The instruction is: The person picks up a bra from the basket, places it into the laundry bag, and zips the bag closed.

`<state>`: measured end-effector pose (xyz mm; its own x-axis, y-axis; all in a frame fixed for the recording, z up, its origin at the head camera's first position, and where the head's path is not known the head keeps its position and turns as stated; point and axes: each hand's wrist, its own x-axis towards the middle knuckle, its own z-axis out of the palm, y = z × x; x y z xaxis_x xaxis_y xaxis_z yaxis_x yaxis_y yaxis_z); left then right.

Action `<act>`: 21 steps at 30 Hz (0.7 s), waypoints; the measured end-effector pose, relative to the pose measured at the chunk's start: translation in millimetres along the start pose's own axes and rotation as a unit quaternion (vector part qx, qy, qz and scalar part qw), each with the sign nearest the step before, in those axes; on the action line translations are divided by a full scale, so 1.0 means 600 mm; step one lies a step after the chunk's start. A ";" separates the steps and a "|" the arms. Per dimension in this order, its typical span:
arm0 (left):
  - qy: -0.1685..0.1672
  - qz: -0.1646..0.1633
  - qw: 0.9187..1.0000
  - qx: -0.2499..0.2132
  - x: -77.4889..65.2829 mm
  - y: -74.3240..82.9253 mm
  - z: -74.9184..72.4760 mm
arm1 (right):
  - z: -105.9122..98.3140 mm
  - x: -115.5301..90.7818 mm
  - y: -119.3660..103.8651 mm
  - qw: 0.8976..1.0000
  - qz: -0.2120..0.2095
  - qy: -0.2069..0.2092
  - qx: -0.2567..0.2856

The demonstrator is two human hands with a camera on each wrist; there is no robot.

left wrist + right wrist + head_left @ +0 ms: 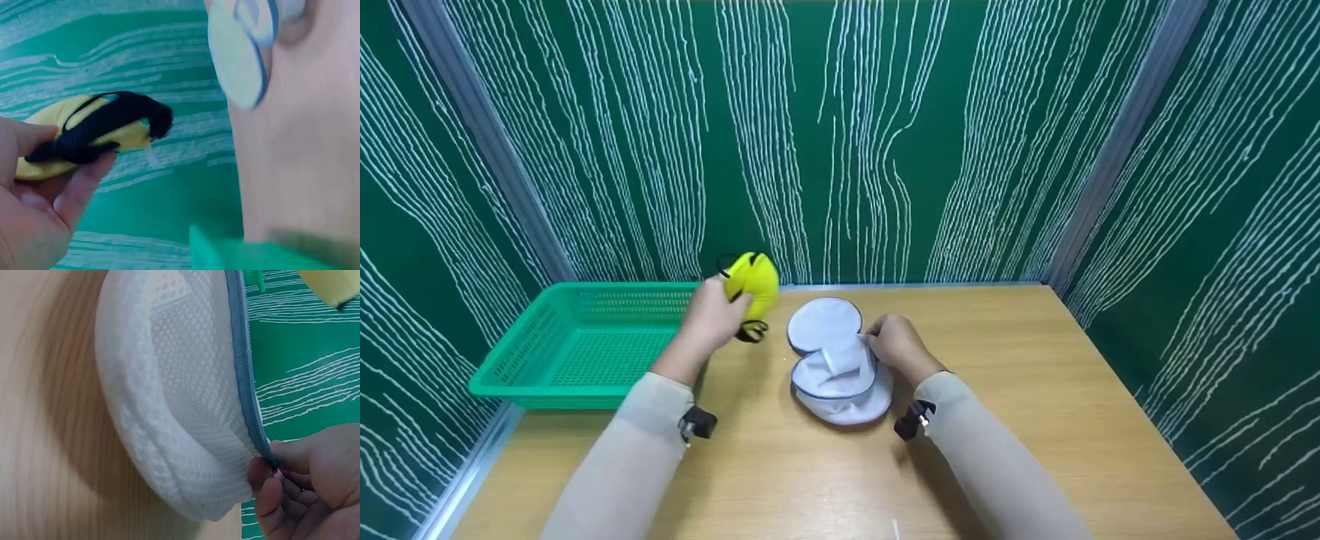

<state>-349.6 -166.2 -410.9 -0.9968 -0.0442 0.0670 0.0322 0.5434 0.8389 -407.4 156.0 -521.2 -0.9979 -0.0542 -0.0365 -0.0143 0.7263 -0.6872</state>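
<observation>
The strapped item (761, 283) is yellow, the bag (847, 409) white, the wall (810, 172) white-streaked green.

The right grip (308, 486) pinches the blue zipper (242, 371) of a white net bag (132, 399) on the brown bench (50, 450). A yellow thing (333, 284) peeks in beside a green wall (309, 394) with white lines.

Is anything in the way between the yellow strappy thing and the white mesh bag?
Nothing visible stands between the yellow padded item in the left hand and the white mesh bag; its round flap lies open.
</observation>
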 end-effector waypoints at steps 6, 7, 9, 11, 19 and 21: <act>0.001 0.008 0.997 -0.079 -0.005 0.005 0.069 | 0.000 -0.001 -0.001 1.000 -0.005 0.002 -0.005; 0.001 0.012 0.996 -0.083 -0.006 0.004 0.081 | 0.000 -0.001 -0.001 1.000 -0.009 0.005 -0.007; -0.005 0.017 0.996 -0.087 -0.009 0.001 0.106 | 0.000 -0.001 -0.001 1.000 -0.009 0.005 -0.009; -0.017 0.021 0.996 -0.085 -0.011 -0.004 0.132 | 0.000 -0.002 -0.002 1.000 -0.003 0.002 -0.005; -0.067 0.023 0.997 -0.039 -0.019 -0.029 0.215 | 0.001 -0.003 -0.006 1.000 0.000 -0.001 0.003; -0.078 0.030 0.996 -0.013 -0.021 -0.034 0.229 | 0.001 -0.003 -0.007 1.000 -0.010 0.003 -0.001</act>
<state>-347.8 -61.3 -503.0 -0.9922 0.1195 0.0354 0.0928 0.5184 0.8501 -405.6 152.6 -519.0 -0.9978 -0.0637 -0.0185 -0.0336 0.7261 -0.6868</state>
